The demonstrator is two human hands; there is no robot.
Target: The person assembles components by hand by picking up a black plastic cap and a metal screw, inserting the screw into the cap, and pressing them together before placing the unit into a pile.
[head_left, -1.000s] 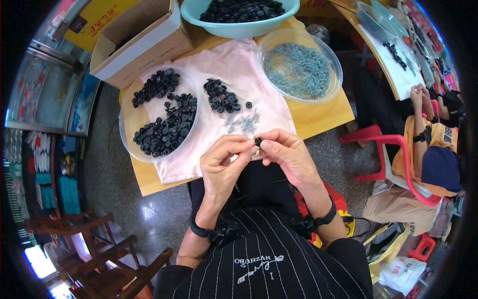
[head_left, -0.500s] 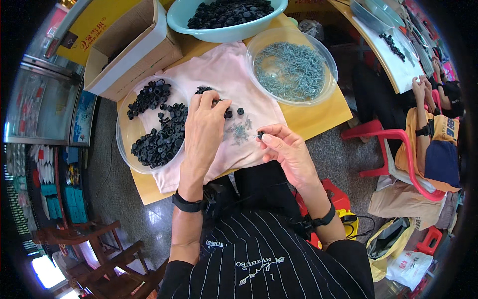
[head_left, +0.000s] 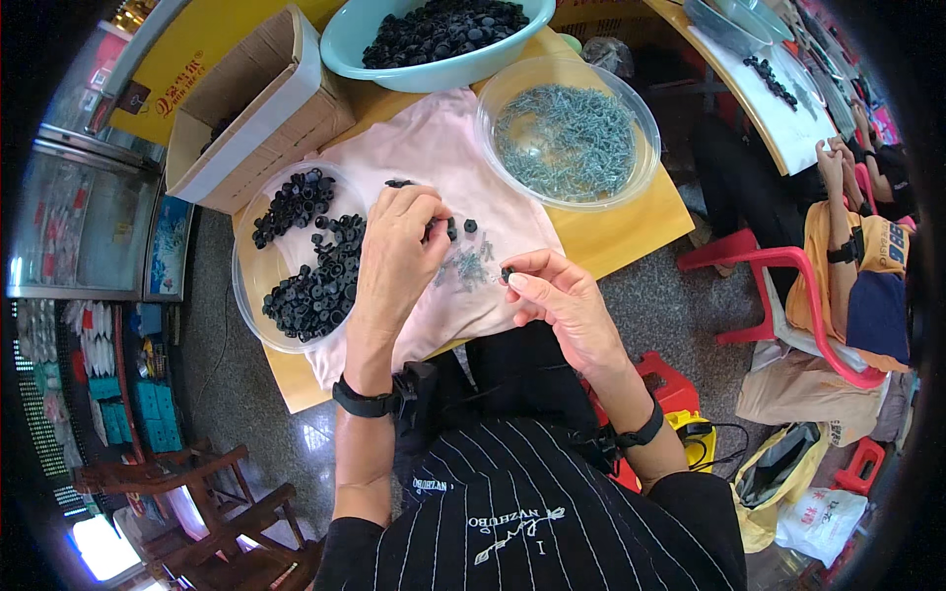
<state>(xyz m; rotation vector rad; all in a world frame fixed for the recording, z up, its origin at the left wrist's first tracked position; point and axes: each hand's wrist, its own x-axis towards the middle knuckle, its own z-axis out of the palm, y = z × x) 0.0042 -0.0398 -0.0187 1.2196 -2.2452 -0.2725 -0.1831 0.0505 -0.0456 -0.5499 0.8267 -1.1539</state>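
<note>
My right hand (head_left: 562,300) pinches a small round black plastic part (head_left: 506,275) between thumb and forefinger, over the front of a pink cloth (head_left: 424,128). My left hand (head_left: 399,246) is curled palm-down over a few similar parts on the cloth. A dark piece shows between its thumb and forefinger; the other fingertips are hidden. One loose black part (head_left: 470,226) lies just right of that hand. Between the hands is a small scatter of silvery screws (head_left: 465,266). Left of my left hand, a clear round tray (head_left: 254,310) holds heaps of black parts.
A clear tub (head_left: 645,163) of screws stands at the back right. Behind are a pale blue basin (head_left: 443,71) of black parts and an open cardboard box (head_left: 281,138). To the right are a red plastic chair (head_left: 764,295) and another person's hands (head_left: 836,163) at a second table.
The whole view has shifted slightly. My left hand stays over the black parts, its fingers moving a little. My right hand keeps its pinch on the black part, turned slightly.
</note>
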